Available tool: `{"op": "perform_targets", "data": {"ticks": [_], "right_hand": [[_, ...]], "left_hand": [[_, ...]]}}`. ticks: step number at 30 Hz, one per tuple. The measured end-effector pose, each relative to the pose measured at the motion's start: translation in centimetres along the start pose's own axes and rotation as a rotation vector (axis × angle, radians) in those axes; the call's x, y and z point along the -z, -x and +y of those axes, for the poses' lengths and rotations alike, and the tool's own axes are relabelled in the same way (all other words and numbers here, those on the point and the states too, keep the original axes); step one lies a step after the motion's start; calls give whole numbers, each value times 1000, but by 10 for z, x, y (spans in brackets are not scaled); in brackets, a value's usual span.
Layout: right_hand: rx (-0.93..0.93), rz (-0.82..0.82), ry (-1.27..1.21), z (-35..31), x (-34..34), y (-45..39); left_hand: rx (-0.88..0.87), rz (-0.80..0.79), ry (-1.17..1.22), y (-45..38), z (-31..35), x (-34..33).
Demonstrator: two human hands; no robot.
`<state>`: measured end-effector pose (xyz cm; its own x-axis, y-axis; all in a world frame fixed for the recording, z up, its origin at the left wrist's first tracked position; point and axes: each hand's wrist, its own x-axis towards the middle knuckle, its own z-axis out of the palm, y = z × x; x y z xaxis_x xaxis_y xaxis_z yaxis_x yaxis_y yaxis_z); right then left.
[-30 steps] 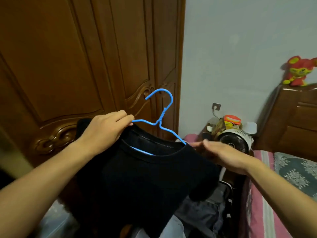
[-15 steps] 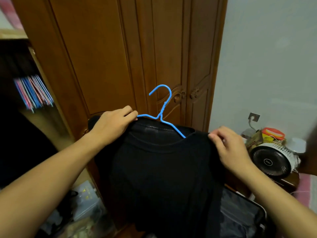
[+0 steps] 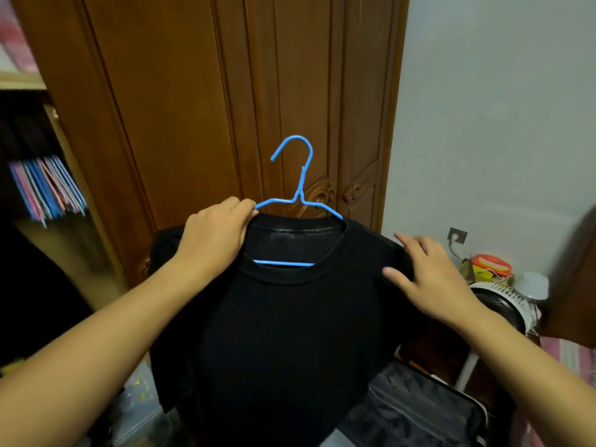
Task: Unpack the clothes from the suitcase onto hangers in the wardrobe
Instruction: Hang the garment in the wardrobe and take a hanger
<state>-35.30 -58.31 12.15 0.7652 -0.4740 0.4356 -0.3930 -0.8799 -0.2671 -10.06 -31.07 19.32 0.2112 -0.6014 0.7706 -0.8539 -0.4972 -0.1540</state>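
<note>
From the head view, a black T-shirt [image 3: 283, 333] is hanging on a blue wire hanger [image 3: 298, 195], held up in front of the closed doors of the brown wooden wardrobe [image 3: 200, 108]. The shirt is plain and dark, with a round ribbed collar. The hanger's lower bar is showing through the neck opening, and its hook is standing upright above the collar, curling to the left.

The left hand [image 3: 214, 237] is forming the grip: its fingers are curling round the hanger's left arm and the shirt's left shoulder together, just beside the collar, so the shirt is hanging straight down below that hand. The right hand [image 3: 429, 275] is lying flat on the shirt's right shoulder with fingers straight and spread, touching the cloth without closing round it.

Taking the shirt as the landmark: below and to its right, the open suitcase [image 3: 419, 411] is showing its dark grey lining. To its right, a small white fan [image 3: 503, 301] is standing near a wall socket [image 3: 457, 235]. To its left, inside the open part of the wardrobe, a bunch of pink and blue hangers [image 3: 48, 185] is hanging, blurred.
</note>
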Motion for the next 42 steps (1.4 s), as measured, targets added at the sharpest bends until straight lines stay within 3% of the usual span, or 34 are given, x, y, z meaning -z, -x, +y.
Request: {"op": "perform_targets", "data": {"ticks": [4,6,10,14,19,27,30,35,37,40,42], "right_hand": [[138,10,-182,-52,4,-34],[116,157,-252,-61,-4,-44],[92,412,-259,-49,-14,-39],[68,411,-175,-40,-26,-37],[229,410,-104,-35,-24,-41],[343,376,-106,-102,-37,-35],[370,238,-181,-130,-36,-40],[456,-199,-349,-155,-34,-60],[475,-385,-439,-173,-40,-62],[577,-648,-580,-207,-44,-50],[590,-809,-795,-230,-50,-44]], "left_hand": [[-22,-33,150,1,30,4],[34,-96,292,1,41,13],[248,-426,502,38,0,23],[374,-639,721,106,-42,2],[287,-477,394,121,-59,8],[224,-449,560,105,-20,16],[259,-369,404,113,-24,27],[324,-363,27,136,-84,61],[363,-414,-166,143,-108,64],[287,-570,-464,149,-137,65],[313,-616,-591,150,-159,69]]}}
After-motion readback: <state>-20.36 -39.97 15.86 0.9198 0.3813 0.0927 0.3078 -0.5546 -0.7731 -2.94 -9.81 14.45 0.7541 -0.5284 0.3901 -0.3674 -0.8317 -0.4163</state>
